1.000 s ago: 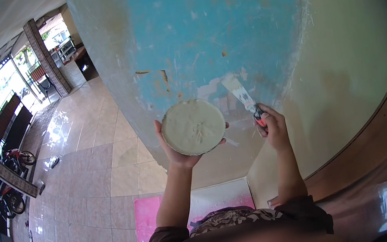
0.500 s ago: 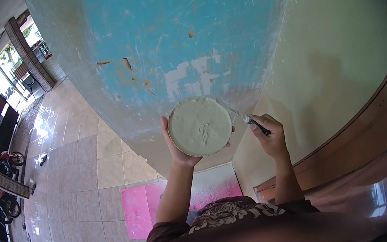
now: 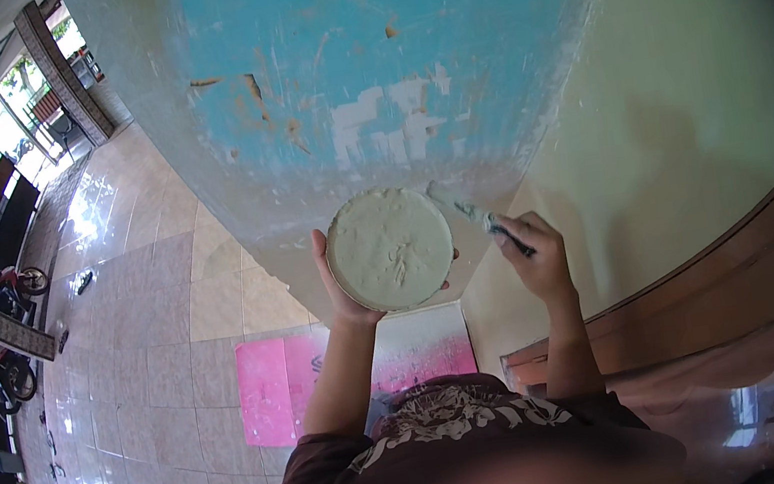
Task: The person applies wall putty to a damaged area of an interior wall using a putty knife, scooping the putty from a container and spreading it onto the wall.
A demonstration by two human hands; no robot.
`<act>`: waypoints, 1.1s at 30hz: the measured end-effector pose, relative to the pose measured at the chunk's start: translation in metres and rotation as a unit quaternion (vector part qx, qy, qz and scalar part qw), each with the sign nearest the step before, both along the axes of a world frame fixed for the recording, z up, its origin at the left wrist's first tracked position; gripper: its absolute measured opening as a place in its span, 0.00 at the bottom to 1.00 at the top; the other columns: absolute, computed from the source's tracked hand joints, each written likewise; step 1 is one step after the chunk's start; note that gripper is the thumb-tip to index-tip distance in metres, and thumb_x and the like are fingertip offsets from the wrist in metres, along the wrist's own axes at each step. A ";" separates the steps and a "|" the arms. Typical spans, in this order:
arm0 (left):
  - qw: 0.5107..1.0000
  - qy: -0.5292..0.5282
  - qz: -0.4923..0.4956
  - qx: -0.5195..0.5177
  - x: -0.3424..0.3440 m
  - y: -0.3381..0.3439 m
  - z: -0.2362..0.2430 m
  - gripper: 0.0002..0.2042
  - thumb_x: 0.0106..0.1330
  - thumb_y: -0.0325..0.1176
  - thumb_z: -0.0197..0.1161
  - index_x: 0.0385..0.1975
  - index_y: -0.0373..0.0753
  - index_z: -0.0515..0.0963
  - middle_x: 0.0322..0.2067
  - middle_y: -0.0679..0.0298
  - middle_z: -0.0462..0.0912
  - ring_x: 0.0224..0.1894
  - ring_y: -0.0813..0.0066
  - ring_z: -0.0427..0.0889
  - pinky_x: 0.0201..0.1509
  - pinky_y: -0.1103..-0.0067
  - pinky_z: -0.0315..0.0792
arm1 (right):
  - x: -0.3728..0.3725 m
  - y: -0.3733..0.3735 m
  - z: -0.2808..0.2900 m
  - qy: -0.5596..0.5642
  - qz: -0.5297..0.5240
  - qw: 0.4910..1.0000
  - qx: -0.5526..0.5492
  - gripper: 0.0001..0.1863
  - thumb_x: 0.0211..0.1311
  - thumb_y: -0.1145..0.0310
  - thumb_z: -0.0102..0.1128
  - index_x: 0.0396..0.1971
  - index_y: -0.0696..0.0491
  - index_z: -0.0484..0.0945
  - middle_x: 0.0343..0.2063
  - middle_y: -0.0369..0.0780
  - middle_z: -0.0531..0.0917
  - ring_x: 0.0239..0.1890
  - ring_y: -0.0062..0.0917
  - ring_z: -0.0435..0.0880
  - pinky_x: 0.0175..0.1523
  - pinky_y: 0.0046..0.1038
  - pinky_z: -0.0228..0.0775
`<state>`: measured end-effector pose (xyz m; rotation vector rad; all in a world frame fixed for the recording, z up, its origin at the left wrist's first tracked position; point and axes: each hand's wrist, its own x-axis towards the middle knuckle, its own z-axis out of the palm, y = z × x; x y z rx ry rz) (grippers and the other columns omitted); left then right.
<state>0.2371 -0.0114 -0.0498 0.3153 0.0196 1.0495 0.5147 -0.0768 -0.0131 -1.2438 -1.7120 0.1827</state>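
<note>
Pink rectangular sheet (image 3: 265, 393) lies low at left; rightward I see the left hand (image 3: 344, 299) clamped from beneath around a round container (image 3: 407, 305) of pale grey-green paste (image 3: 387, 242), then a paste-smeared, dark-handled scraper (image 3: 481, 217), its blade perhaps touching that rim, gripped by the right hand (image 3: 542, 261).

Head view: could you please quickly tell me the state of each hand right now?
Left hand: curled around the round tub, holding it.
Right hand: closed, holding the scraper.
</note>
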 end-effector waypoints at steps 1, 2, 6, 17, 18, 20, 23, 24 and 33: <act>0.996 -0.052 -0.044 0.051 0.000 -0.002 0.003 0.50 0.65 0.79 0.44 0.77 0.45 0.59 0.74 0.48 0.61 0.69 0.29 0.66 0.58 0.24 0.64 | 0.002 0.000 -0.001 0.001 0.001 1.000 -0.006 0.16 0.62 0.78 0.69 0.51 0.58 0.87 0.31 0.42 0.81 0.29 0.25 0.81 0.34 0.27 0.72; 0.986 -0.103 -0.086 0.103 0.000 -0.005 0.002 0.50 0.65 0.79 0.43 0.77 0.44 0.59 0.74 0.48 0.61 0.69 0.31 0.67 0.59 0.26 0.66 | 0.006 -0.001 -0.003 -0.001 -0.008 1.000 -0.008 0.16 0.63 0.78 0.69 0.51 0.57 0.86 0.32 0.42 0.82 0.29 0.26 0.81 0.34 0.27 0.72; 0.988 -0.103 -0.044 0.104 0.000 -0.017 -0.012 0.51 0.65 0.80 0.43 0.77 0.43 0.58 0.74 0.49 0.61 0.70 0.34 0.67 0.62 0.30 0.67 | 0.001 -0.021 0.010 0.007 -0.017 1.000 -0.013 0.18 0.63 0.76 0.70 0.54 0.55 0.86 0.33 0.43 0.83 0.29 0.30 0.82 0.34 0.28 0.73; 0.936 0.073 0.329 0.104 0.022 -0.040 -0.045 0.56 0.57 0.85 0.48 0.80 0.53 0.50 0.77 0.55 0.53 0.74 0.37 0.60 0.71 0.33 0.60 | -0.038 -0.060 0.045 -0.079 0.007 0.994 -0.071 0.22 0.64 0.76 0.65 0.59 0.55 0.82 0.30 0.44 0.82 0.27 0.34 0.81 0.33 0.34 0.74; 0.936 0.072 0.327 0.104 0.024 -0.040 -0.044 0.56 0.57 0.85 0.48 0.80 0.53 0.50 0.77 0.55 0.53 0.74 0.37 0.60 0.71 0.33 0.60 | -0.038 -0.062 0.045 -0.062 0.012 0.995 -0.080 0.21 0.67 0.74 0.63 0.60 0.56 0.81 0.28 0.42 0.80 0.25 0.30 0.79 0.32 0.32 0.72; 0.927 0.045 0.319 0.191 0.027 -0.039 -0.042 0.58 0.55 0.86 0.51 0.81 0.55 0.46 0.78 0.58 0.52 0.76 0.43 0.57 0.75 0.39 0.59 | -0.036 -0.064 0.049 -0.045 0.016 0.995 -0.088 0.20 0.71 0.72 0.61 0.61 0.58 0.80 0.25 0.41 0.79 0.24 0.26 0.78 0.31 0.30 0.70; 0.910 0.072 0.366 0.182 0.028 -0.043 -0.034 0.61 0.53 0.86 0.53 0.81 0.53 0.44 0.78 0.59 0.51 0.78 0.49 0.55 0.77 0.43 0.58 | -0.032 -0.070 0.061 0.064 0.025 0.970 -0.234 0.19 0.77 0.67 0.56 0.61 0.59 0.80 0.20 0.36 0.75 0.23 0.18 0.73 0.30 0.26 0.66; 0.910 0.072 0.366 0.183 0.028 -0.043 -0.030 0.61 0.53 0.86 0.53 0.81 0.53 0.44 0.78 0.59 0.51 0.78 0.49 0.55 0.77 0.43 0.58 | -0.030 -0.071 0.063 0.086 0.033 0.961 -0.260 0.19 0.78 0.65 0.54 0.61 0.59 0.80 0.19 0.34 0.74 0.23 0.15 0.72 0.30 0.25 0.65; 0.884 0.118 0.400 0.210 0.031 -0.047 -0.011 0.69 0.47 0.87 0.58 0.82 0.51 0.33 0.77 0.58 0.52 0.77 0.53 0.57 0.78 0.50 0.60 | -0.026 -0.067 0.048 0.069 0.051 0.966 -0.242 0.19 0.76 0.67 0.57 0.61 0.57 0.81 0.22 0.37 0.77 0.24 0.18 0.74 0.30 0.25 0.67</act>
